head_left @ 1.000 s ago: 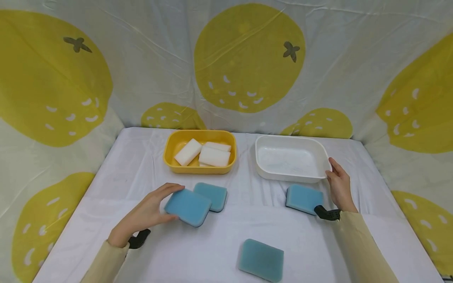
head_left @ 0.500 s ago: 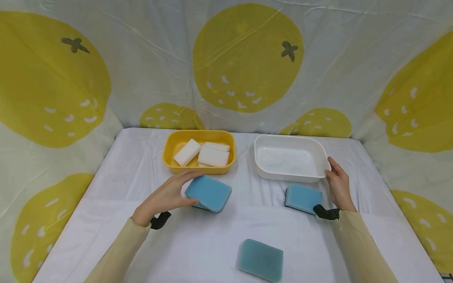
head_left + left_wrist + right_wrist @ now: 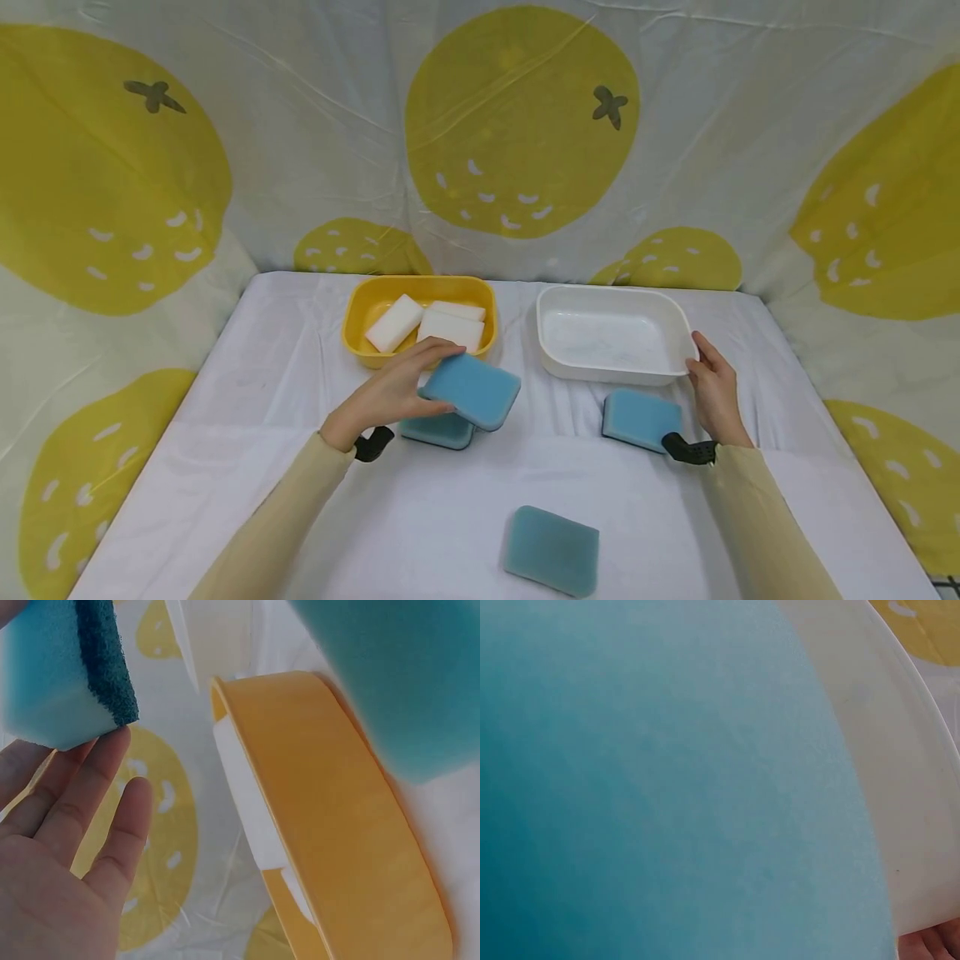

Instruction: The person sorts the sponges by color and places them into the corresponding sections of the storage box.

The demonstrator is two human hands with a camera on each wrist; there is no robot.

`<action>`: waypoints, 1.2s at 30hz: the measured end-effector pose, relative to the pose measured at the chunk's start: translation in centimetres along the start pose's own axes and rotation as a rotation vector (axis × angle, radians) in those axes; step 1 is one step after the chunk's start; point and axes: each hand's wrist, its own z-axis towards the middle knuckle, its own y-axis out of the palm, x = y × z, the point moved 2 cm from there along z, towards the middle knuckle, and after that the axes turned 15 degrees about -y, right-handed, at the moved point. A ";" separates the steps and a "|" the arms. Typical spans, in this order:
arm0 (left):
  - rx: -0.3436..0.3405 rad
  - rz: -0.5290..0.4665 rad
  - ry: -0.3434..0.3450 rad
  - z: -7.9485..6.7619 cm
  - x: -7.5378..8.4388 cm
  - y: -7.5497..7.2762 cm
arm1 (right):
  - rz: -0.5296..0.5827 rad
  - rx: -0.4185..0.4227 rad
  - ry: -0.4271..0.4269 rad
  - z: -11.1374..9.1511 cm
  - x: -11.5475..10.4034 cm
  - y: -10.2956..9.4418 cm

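Observation:
My left hand (image 3: pixel 395 390) pinches a blue sponge (image 3: pixel 476 390) between thumb and fingers, raised in front of the yellow tub. The left wrist view shows a dark scouring layer on this held sponge (image 3: pixel 60 675). Beneath it a second blue sponge (image 3: pixel 438 431) lies on the cloth, partly covered in the head view. With thumb and fingers my right hand (image 3: pixel 717 393) grips the right end of a white tub (image 3: pixel 615 372), which has nothing in it. Just in front of that tub lies another blue sponge (image 3: pixel 641 418), which fills most of the right wrist view.
A yellow tub (image 3: pixel 352 333) with several white sponges (image 3: pixel 395 323) stands at the back left. One more blue-green sponge (image 3: pixel 552 550) lies near the front of the white-clothed table (image 3: pixel 420 525). A lemon-print curtain (image 3: pixel 300 125) closes off the back and sides.
My left hand has carried its sponge right and away from me, past the sponge lying on the cloth, toward the white tub. The right hand keeps its grip on the tub.

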 end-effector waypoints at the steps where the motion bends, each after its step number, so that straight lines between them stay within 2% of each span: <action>1: -0.004 0.000 0.006 0.3 0.1 0.1 | 0.001 -0.001 -0.005 0.0 0.0 0.0; 8: -0.031 0.018 0.015 2.3 1.1 0.9 | 0.024 -0.016 0.000 -0.3 -1.0 0.4; 19: -0.053 0.025 -0.019 5.0 2.2 2.2 | 0.014 -0.014 0.005 -0.4 -1.0 0.4; 29: -0.030 0.057 -0.004 7.4 3.1 3.4 | -0.011 -0.021 -0.007 -0.5 -1.0 0.4; 36: -0.017 0.062 -0.039 8.7 3.6 4.2 | 0.009 -0.029 -0.014 -0.5 -1.1 0.3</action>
